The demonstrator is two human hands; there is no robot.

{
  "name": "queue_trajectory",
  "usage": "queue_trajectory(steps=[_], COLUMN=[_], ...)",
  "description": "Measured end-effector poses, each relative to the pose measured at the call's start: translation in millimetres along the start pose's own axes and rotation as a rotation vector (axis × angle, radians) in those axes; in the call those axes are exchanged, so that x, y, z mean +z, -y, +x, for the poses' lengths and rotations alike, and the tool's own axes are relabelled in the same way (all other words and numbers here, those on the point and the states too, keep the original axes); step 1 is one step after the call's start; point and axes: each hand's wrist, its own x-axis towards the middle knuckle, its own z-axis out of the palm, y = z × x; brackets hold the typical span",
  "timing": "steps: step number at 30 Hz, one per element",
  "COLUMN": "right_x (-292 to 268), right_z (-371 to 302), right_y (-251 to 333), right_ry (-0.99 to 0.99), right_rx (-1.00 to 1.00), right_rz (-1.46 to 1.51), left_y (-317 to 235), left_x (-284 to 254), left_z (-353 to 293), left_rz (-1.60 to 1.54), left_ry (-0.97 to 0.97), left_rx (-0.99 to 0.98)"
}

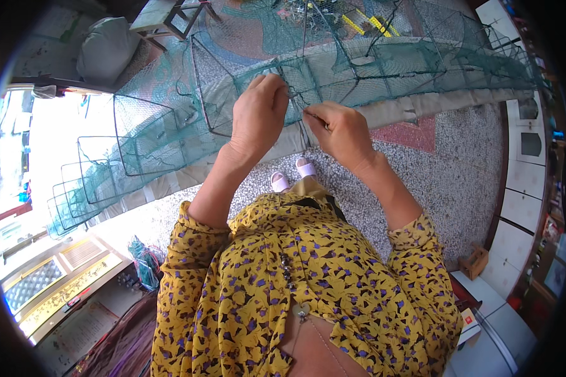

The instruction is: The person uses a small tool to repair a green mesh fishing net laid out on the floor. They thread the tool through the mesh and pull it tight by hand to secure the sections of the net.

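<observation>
A long green net trap (396, 69) with square dark wire frames stretches across the view in front of me. My left hand (260, 116) is closed at the net's near side, its fingertips turned away, so what they hold is hidden. Just right of it, my right hand (343, 132) is pinched, thumb and forefinger together at a thin dark cord (300, 99) that runs between the hands. The two hands are apart. Below them, a dark strand hangs over the pale cloth strip (371, 115) along the net's near edge.
A wooden stool (166, 17) and a stuffed whitish sack (109, 49) stand at the far left. Yellow strips (371, 24) lie beyond the net. White cabinets (523, 179) line the right side, with a small wooden box (473, 261) near them. Speckled flooring (468, 163) shows below the net.
</observation>
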Motion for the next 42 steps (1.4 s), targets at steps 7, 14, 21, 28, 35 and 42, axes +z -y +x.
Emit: queue_trajectory(steps=[7, 14, 21, 28, 35, 42], right_x=[13.6, 34.9, 34.6, 0.5, -8.2, -78.9], right_z=[6.7, 5.6, 6.4, 26.2, 43.1, 72.0], right_y=[-0.3, 7.3, 6.5, 24.5, 16.3, 27.1], right_ry=[-0.134, -0.244, -0.232, -0.032, -0.159, -0.515], right_rx=[0.045, 0.341, 0.256, 0.18, -0.04, -0.459], right_rz=[0.107, 0.384, 0.475, 0.011, -0.002, 0.296], left_y=[-5.1, -12.1, -6.1, -3.0, -4.5, -1.4], left_x=[3.5, 9.0, 13.7, 6.4, 2.2, 4.5], left_z=[1.8, 4.8, 8.1, -0.6, 0.4, -2.4], left_rz=[0.021, 0.018, 0.084, -0.059, -0.066, -0.056], left_ry=[-0.014, -0.015, -0.077, 0.021, 0.014, 0.042], left_rx=[0.031, 0.001, 0.157, -0.065, -0.022, -0.034])
